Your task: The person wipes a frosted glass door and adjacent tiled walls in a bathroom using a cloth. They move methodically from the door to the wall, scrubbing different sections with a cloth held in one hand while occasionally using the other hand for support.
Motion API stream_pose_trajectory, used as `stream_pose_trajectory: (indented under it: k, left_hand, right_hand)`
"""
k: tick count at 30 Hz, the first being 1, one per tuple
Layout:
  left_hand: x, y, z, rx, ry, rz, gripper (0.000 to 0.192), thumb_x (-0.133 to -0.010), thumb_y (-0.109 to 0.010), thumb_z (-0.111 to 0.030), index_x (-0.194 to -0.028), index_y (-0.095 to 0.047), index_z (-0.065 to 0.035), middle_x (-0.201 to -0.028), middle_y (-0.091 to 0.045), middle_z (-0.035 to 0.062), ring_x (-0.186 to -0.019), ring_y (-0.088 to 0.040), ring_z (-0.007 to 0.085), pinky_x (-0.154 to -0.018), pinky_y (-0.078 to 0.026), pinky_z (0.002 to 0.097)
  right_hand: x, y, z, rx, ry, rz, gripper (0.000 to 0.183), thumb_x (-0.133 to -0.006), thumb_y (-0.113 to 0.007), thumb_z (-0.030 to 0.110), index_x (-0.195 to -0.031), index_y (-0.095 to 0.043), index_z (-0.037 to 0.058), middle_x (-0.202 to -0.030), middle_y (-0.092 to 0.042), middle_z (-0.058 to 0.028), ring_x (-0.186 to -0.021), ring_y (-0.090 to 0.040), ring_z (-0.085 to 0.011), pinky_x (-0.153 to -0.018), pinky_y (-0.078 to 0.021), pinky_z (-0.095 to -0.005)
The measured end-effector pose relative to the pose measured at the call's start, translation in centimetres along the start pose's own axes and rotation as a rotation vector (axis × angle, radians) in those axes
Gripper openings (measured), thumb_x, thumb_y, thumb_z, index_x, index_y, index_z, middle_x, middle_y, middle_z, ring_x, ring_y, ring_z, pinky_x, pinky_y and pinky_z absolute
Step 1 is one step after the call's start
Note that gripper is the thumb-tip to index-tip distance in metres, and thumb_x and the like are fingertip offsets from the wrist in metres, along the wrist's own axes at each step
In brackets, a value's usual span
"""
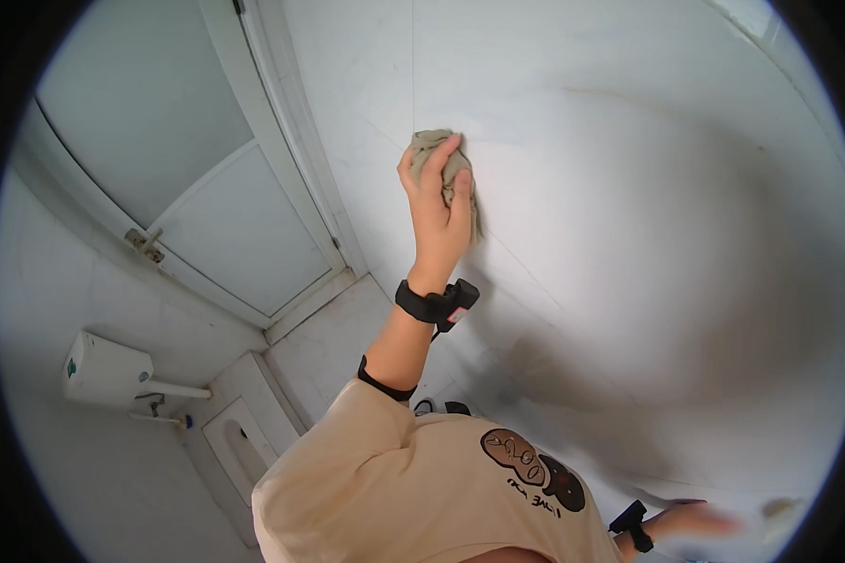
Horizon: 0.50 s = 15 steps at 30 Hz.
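Note:
My left hand [438,190] presses a crumpled grey-green cloth [428,144] against a white tiled wall [570,211]. The fingers spread over the cloth, and a loose end hangs below the palm. A black strap with a small device circles that wrist. At the lower right, my right hand [697,522] is blurred and stretched out beside the wall, wearing a similar black wrist device. Whether it holds anything is unclear. A pale, blurred object [781,508] shows just past its fingers.
At the left is a door [243,218] with frosted panels and a metal lever handle [146,245]. A white cistern [109,369] with a pipe hangs by a squat toilet [250,450]. A raised step [278,394] edges the tiled floor [324,331]. A shoe [424,406] shows below my shirt.

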<state>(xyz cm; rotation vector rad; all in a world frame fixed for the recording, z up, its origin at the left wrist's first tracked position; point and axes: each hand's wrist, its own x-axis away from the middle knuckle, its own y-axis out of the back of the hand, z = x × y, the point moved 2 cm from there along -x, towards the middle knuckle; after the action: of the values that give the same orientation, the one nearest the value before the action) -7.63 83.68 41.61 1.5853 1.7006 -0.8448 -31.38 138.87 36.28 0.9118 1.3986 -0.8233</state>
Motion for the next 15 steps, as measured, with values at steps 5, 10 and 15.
stream_pose_trajectory:
  k: [5,10,15]
  left_hand:
    - [2.9,-0.3,0.8,0.003,0.149,-0.059,0.035,-0.099,-0.053,-0.015,-0.133,-0.052,-0.0065,-0.139,-0.042,0.0178,-0.132,-0.030,0.0358,-0.109,-0.031,0.0448]
    - [12.5,-3.4,-4.7,0.091,0.031,0.014,0.033,-0.089,-0.061,-0.003,-0.122,-0.064,-0.0095,-0.140,-0.038,0.0190,-0.133,-0.035,0.0383,-0.112,-0.028,0.0511]
    - [9.9,-4.1,-6.9,0.075,-0.255,0.040,0.033,-0.085,-0.066,-0.002,-0.117,-0.063,-0.0104,-0.139,-0.038,0.0236,-0.129,-0.039,0.0388,-0.108,-0.032,0.0493]
  right_hand:
    - [-0.5,0.5,0.4,-0.012,0.001,-0.002,0.072,-0.103,-0.033,0.052,-0.153,-0.025,0.0008,-0.159,-0.019,-0.0242,-0.147,-0.018,-0.0412,-0.117,-0.0181,-0.0552]
    - [-0.3,0.2,-0.1,-0.070,-0.029,-0.028,0.078,-0.099,-0.042,0.057,-0.149,-0.031,-0.0029,-0.157,-0.022,-0.0273,-0.146,-0.020,-0.0440,-0.115,-0.0187,-0.0570]
    - [-0.4,0.2,0.5,-0.018,-0.004,-0.035,0.072,-0.102,-0.036,0.054,-0.151,-0.030,0.0018,-0.157,-0.024,-0.0232,-0.146,-0.021,-0.0412,-0.117,-0.0206,-0.0551]
